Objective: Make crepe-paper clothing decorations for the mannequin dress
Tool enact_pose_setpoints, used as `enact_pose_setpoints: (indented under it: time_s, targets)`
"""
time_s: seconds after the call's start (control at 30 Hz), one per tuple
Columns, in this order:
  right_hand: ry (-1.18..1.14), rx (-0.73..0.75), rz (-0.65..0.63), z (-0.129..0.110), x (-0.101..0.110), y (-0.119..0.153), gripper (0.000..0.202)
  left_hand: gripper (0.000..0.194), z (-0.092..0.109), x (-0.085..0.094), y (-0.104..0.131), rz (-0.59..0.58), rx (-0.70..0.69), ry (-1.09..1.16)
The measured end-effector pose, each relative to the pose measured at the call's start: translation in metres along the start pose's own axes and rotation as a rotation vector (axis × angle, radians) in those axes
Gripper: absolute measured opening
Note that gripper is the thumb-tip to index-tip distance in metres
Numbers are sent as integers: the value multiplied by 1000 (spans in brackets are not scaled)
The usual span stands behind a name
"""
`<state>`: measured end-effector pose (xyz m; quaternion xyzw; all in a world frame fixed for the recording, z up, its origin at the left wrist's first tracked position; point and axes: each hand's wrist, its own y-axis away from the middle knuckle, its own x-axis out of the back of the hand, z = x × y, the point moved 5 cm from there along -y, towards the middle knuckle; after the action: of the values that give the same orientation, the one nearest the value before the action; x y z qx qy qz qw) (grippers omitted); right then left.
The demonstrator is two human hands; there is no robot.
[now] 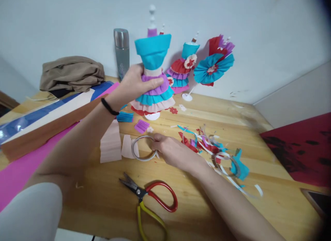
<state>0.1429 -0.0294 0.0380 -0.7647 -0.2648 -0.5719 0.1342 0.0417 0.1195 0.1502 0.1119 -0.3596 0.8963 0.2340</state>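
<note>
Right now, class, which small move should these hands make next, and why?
Probably raise the tape roll toward the dress: the right hand pinches the roll's edge, below the skirt, while the left hand grips the dress just under its waist, seemingly keeping it steady.

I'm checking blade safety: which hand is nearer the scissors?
Right. The right hand, gripping the tape roll, is just beyond the scissors; the left hand is farther back, holding the dress form.

Craft workspace: scissors [139,191], paper scraps [240,165], small dressed mannequins [152,56], wooden table [103,199].
</note>
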Motion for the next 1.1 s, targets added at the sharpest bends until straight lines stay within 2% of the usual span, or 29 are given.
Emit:
enact_pose_setpoints:
  time_s: [0.1, 0.27, 0.4, 0.47, 0.63, 0.77, 0.93, 1.1]
  targets:
    - [66, 8, -35, -3, 0, 0, 30, 27, -14, -17, -6, -68, 29, -46]
    - [82, 26, -78, -7, 2, 2, 36, 36, -34, -31, -4, -64, 107, -13]
    - [12, 39, -96, -5, 6, 4, 33, 41, -35, -33, -2, -8, 41, -6]
    - [-42, 32, -55, -1, 9, 4, 27, 50, -34, -35, -2, -2, 7, 23]
    - [-55, -157, 121, 16, 11, -2, 23, 84, -37, -43, 4, -108, 95, 146]
    - [-4, -281, 146, 25, 4, -7, 31, 106, -36, -41, 9, -154, 155, 94]
    - [43, -269, 131, 27, -3, -8, 41, 95, -37, -39, 12, -232, 125, 60]
    - [79, -254, 130, 27, -4, -7, 47, 98, -52, -29, 18, -170, 191, 46]
